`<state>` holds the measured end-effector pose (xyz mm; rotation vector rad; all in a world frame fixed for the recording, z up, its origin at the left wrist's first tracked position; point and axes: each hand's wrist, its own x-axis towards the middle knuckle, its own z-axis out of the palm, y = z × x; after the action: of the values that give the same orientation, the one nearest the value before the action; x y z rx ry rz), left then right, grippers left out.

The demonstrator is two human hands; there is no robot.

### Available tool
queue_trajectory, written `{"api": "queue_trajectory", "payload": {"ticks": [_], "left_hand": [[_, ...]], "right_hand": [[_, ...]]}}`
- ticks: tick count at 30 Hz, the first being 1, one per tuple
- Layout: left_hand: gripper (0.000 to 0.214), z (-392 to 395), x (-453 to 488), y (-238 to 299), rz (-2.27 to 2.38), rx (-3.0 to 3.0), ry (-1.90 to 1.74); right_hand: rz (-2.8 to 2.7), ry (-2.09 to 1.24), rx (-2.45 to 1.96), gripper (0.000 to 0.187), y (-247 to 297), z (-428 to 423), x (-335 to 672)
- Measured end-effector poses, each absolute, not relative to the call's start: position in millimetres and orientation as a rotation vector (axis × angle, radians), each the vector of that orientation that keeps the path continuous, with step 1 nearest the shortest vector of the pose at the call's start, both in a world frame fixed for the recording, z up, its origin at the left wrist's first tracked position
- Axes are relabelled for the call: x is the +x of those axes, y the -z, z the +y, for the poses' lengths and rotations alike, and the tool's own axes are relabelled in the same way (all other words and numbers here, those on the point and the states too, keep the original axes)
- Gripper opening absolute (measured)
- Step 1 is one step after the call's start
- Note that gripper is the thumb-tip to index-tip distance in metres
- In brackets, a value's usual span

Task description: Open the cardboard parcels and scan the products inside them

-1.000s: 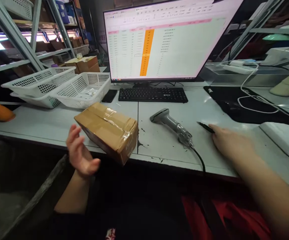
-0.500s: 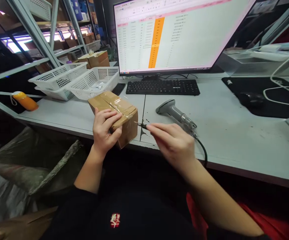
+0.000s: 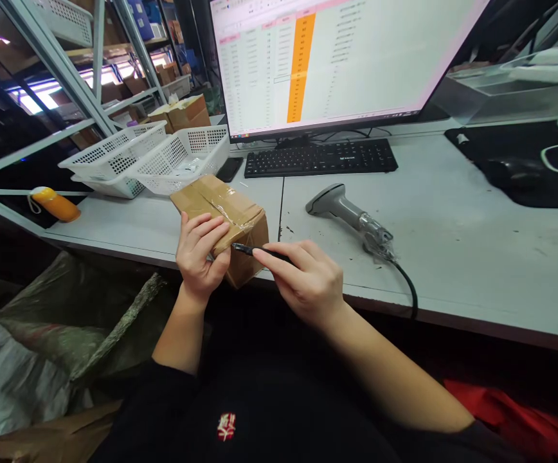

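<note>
A taped cardboard box rests tilted at the front edge of the desk, with clear tape across its top and end. My left hand grips its near side, fingers on top and thumb at the lower edge. In my right hand is a slim black tool, which looks like a utility knife, pinched between thumb and fingers. Its tip is at the end face of the box, close to my left thumb. The blade itself cannot be clearly made out.
On the desk lie a grey barcode scanner with its cable, a black keyboard, and a phone. White baskets and an orange bottle stand left. A monitor rises behind; a mouse pad lies right.
My right hand has moved left with the tool, bringing its tip from the box's right edge across to near my left thumb. My left hand keeps its hold; the view has shifted slightly.
</note>
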<state>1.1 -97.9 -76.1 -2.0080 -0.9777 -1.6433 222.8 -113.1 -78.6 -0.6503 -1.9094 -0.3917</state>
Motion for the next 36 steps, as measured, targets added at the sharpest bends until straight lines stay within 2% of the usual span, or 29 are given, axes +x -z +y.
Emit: {"api": "queue_trajectory", "payload": {"ticks": [7, 12, 14, 17, 20, 23, 25, 27, 30, 33, 36], "left_hand": [[0.026, -95, -1, 78, -0.921, -2.034, 1.713], [0.025, -103, 6, 78, -1.052, -1.992, 1.671], [0.032, -105, 3, 79, -1.046, -2.049, 1.662], [0.057, -86, -21, 84, -0.966, -2.095, 1.779], [0.072, -41, -52, 87, -1.259, -1.819, 2.229], [0.074, -9, -66, 87, -1.698, -1.714, 2.682], [0.065, -13, -63, 92, -1.737, -1.701, 2.807], [0.053, -36, -56, 104, -1.617, -1.562, 2.756], [0.043, -83, -47, 124, -1.381, -1.41, 2.514], [0.035, -116, -42, 129, -1.114, -1.595, 2.216], [0.035, -125, -36, 116, -0.883, -1.877, 2.028]], "right_hand": [[-1.805, 0.396, -0.862, 0.033, 77, -103, 239], [-1.774, 0.195, -0.949, 0.029, 87, -100, 249], [-1.728, -0.111, -0.95, 0.028, 95, -106, 249], [-1.538, -0.914, -0.866, 0.037, 105, -122, 243], [-1.245, -1.607, -0.661, 0.044, 105, -140, 231], [-1.161, -1.861, -0.532, 0.045, 93, -147, 220], [-1.114, -1.897, -0.567, 0.044, 84, -141, 221], [-1.045, -1.88, -0.641, 0.046, 77, -125, 227], [-1.023, -1.739, -0.78, 0.051, 72, -89, 236], [-1.035, -1.49, -0.947, 0.055, 69, -47, 230], [-1.035, -1.274, -1.023, 0.047, 60, -6, 206]]}}
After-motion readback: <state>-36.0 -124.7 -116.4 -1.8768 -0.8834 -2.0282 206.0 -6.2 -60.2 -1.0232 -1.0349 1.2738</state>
